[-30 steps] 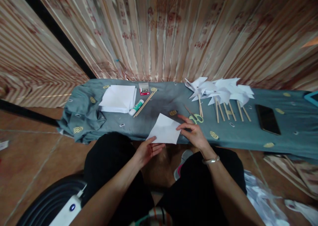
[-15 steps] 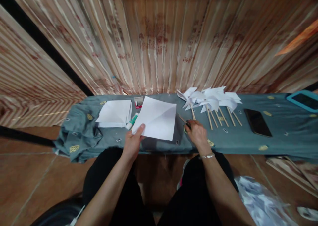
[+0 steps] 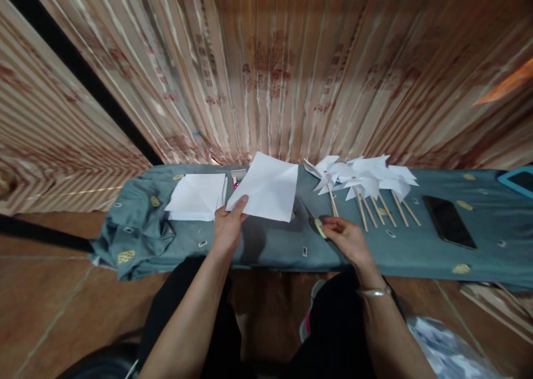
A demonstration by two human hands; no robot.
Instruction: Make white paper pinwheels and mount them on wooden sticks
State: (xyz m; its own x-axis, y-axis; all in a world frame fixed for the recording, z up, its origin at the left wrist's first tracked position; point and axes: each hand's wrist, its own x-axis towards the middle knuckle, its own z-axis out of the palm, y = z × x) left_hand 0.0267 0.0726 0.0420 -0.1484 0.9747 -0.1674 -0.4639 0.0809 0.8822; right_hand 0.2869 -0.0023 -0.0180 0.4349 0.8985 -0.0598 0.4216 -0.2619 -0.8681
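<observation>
And here's the left hand [image 3: 228, 226], thumb on top, gripping a white paper sheet [image 3: 266, 187] by its eight o'clock edge and holding it above the table [image 3: 278, 259]! Over at the sheet's four o'clock, the right hand [image 3: 343, 235] has its fingers closed on the pale green handles of the scissors [image 3: 319, 228], blades pointing to eleven; whether they're lifted clear, I cannot tell. Nine o'clock from the sheet, a paper stack [image 3: 196, 194]; three o'clock, a cluster of white pinwheels [image 3: 363, 180] on sticks, with a dark phone [image 3: 449, 222] at their four.
</observation>
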